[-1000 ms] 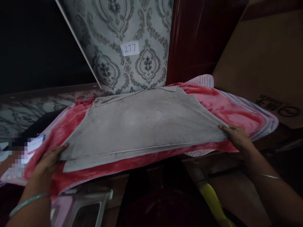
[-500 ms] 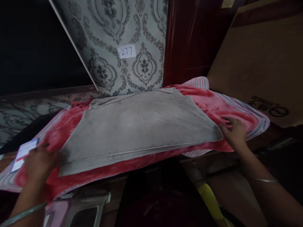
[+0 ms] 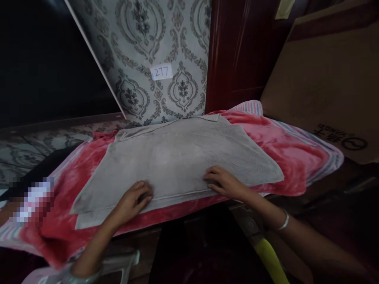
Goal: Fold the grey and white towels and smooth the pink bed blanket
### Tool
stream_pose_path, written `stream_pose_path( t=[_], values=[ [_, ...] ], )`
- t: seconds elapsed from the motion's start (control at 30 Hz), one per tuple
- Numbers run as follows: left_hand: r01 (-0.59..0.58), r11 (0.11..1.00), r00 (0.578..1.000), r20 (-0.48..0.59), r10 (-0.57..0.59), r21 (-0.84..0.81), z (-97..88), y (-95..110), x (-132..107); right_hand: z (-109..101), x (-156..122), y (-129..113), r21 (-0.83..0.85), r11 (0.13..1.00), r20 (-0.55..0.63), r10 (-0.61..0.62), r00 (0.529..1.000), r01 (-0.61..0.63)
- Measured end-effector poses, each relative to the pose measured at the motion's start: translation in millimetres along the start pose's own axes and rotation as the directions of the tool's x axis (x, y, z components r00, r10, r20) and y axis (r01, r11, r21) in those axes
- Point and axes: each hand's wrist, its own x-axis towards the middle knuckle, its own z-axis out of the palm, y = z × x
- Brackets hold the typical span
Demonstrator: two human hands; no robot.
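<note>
A grey towel [image 3: 177,157] lies spread flat on a red-pink fleece blanket [image 3: 284,154] that covers a table. My left hand [image 3: 133,199] rests on the towel's near edge, left of the middle, with its fingers curled down onto the cloth. My right hand [image 3: 223,181] lies on the same near edge, right of the middle, fingers spread flat and pressing the towel. Neither hand lifts the towel off the blanket.
Patterned wallpaper with a "277" label [image 3: 161,72] rises behind the table, beside a dark red door [image 3: 237,55]. A cardboard box [image 3: 325,79] leans at the right. A yellow handle [image 3: 268,256] and a pale stool [image 3: 124,262] are below the table edge.
Both hands have left the towel's outer corners and moved inward to the middle of its near edge. The towel lies much as before.
</note>
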Motion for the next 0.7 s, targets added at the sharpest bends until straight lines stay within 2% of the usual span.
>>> stream_pose_path(
  t=[0.1, 0.2, 0.3, 0.37, 0.43, 0.53, 0.63, 0.7],
  values=[
    [0.082, 0.997, 0.997, 0.012, -0.082, -0.011, -13.8, -11, 17, -5, 14, 8, -0.002, 1.0, -0.018, 0.025, 1.0, -0.025],
    [0.111, 0.99, 0.992, -0.062, -0.106, 0.087, -13.9, -7, 67, -6, 54, 20, -0.095, 0.99, -0.066, 0.094, 0.993, -0.1],
    [0.154, 0.958, 0.987, -0.081, -0.138, 0.242, 3.8, 6, 120, -4, 92, 40, -0.238, 0.942, -0.069, 0.226, 0.972, -0.236],
    [0.189, 0.92, 0.982, -0.046, -0.184, 0.344, 22.2, 12, 141, -4, 105, 55, -0.335, 0.89, -0.04, 0.316, 0.948, -0.311],
    [0.183, 0.897, 0.98, 0.002, -0.201, 0.403, 40.3, 13, 148, -5, 106, 70, -0.39, 0.859, 0.025, 0.369, 0.929, -0.331],
    [0.145, 0.89, 0.984, 0.028, -0.174, 0.433, 57.1, 6, 145, -9, 99, 88, -0.402, 0.869, 0.134, 0.368, 0.92, -0.289],
    [0.137, 0.885, 0.987, 0.016, -0.16, 0.445, 60.3, -1, 141, -23, 97, 109, -0.409, 0.875, 0.154, 0.348, 0.925, -0.261],
    [0.134, 0.885, 0.988, 0.009, -0.154, 0.445, 59.6, -4, 141, -37, 98, 130, -0.428, 0.845, 0.12, 0.405, 0.907, -0.32]
  ],
)
